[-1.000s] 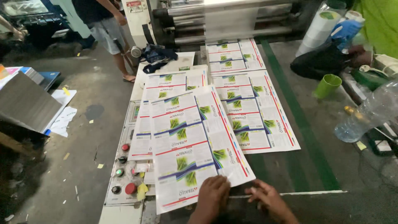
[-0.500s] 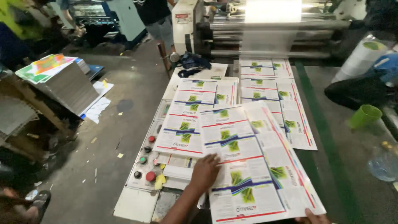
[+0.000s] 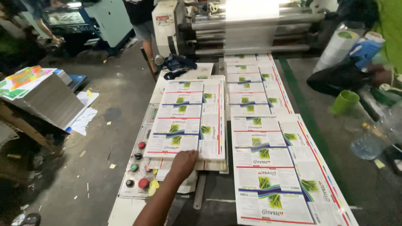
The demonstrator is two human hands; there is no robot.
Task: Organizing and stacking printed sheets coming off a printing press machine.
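Left hand [image 3: 183,162] is pressed flat, fingers spread, on the near edge of the printed sheet stack [image 3: 188,119], whose long axis runs toward 12 o'clock; the right hand is unseen.

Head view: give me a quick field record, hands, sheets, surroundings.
left hand: flat on the near edge of the left sheet stack, fingers spread
right hand: out of view
right sheets: overlapping run of printed sheets from the roller machine
control panel: red, green and black buttons, left of the hand
green cup: right side
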